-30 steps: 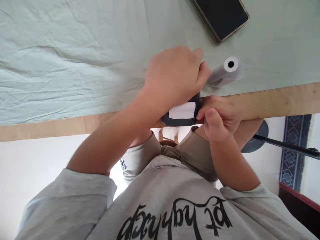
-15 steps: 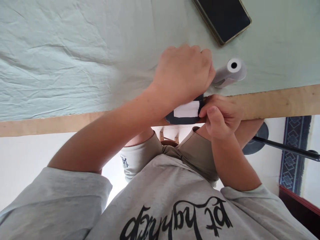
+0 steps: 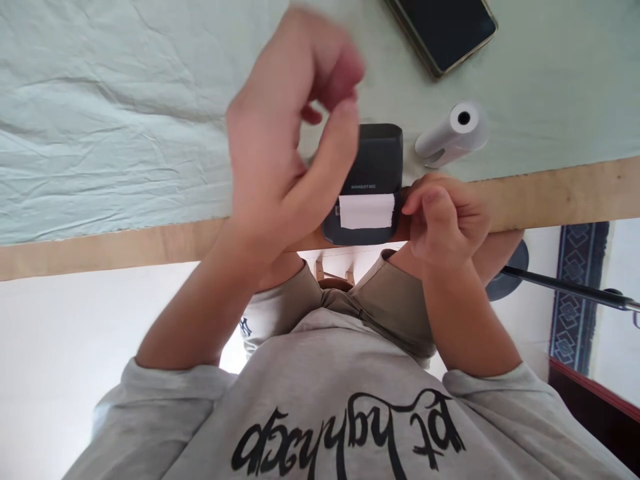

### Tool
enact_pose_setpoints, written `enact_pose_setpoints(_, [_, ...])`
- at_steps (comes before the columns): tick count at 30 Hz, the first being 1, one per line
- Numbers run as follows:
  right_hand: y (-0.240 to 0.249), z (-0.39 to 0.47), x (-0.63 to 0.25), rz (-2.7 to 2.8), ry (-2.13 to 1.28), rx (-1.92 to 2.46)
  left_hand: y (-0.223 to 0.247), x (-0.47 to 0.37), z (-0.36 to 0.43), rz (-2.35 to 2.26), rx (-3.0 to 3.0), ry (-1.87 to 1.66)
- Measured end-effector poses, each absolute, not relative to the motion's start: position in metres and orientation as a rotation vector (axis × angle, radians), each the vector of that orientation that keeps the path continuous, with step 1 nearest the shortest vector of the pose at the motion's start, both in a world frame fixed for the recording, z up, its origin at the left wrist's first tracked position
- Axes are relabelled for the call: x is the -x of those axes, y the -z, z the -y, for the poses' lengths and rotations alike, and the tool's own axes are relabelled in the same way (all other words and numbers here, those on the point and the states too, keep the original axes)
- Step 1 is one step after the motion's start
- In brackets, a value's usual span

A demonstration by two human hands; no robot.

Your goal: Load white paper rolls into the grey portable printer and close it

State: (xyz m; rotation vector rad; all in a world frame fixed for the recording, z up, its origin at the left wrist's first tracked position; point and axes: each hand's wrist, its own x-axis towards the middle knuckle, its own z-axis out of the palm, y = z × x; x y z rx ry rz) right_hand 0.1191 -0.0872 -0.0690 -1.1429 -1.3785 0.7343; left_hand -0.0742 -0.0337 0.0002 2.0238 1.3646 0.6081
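Observation:
A dark portable device [image 3: 379, 159] with small lettering on its lid lies at the table's front edge, with a white paper piece [image 3: 367, 211] across its near part. My left hand [image 3: 300, 127] is raised to the left of the device, slightly blurred, its fingers loosely curled and the thumb near the fingertips, with nothing visible in it. Close against the device's right side is my right hand [image 3: 447, 220], its fingers folded and thumb pressed over them; what they hold, if anything, is hidden. A white paper roll [image 3: 450, 132] lies beyond my right hand.
A dark phone [image 3: 444, 30] in a case lies at the far side on the pale green cloth [image 3: 125, 120]. The wooden table edge [image 3: 555, 193] runs across the view. Below to the right are a black pole [image 3: 565, 288] and a patterned blue strip [image 3: 580, 300].
My left hand has lifted off the device and moved left, uncovering the dark lid. My right hand stays beside the device, its fingers still folded. The view has shifted slightly.

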Motion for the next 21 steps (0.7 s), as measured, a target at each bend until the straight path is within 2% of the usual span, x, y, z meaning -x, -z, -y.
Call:
enact_pose_setpoints(11, [0.07,0.086,-0.118,1.341,-0.762,1.119,0.05,0.095,0.079,-1.274,-2.121,-0.566])
enact_pose_setpoints(21, [0.074,0.086,-0.119,1.411,-0.701,1.161,0.06,0.104,0.087,-1.264,-2.284,-0.457])
